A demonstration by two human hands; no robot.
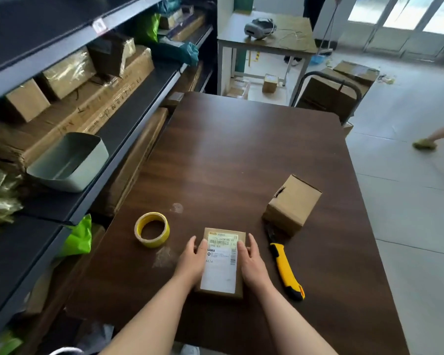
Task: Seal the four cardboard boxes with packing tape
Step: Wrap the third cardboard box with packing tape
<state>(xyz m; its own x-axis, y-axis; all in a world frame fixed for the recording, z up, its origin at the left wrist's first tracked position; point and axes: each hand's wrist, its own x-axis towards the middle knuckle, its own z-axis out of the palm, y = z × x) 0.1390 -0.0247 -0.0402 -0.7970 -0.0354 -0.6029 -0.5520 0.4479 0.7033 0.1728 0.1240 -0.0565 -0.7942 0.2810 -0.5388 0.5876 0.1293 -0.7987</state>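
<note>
My dark table (241, 155) carries: cube box (292, 204) at 2 o'clock; flat labelled box (222, 265) at 6 o'clock, pressed between my left hand (191, 261) and right hand (253, 262), both flat-fingered against its sides. Utility knife (286, 270) at 4 o'clock, tape roll (152, 229) at 9 o'clock; I judge positioning under way, with the tape roll needed next.

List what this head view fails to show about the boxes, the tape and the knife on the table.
- Flat box: its side seams, hidden under both hands, left and right.
- Label: print too small and blurred.
- Knife: blade tip, behind the small box.
- Tape roll: loose end not discernible.
- Only two boxes on the table.
</note>
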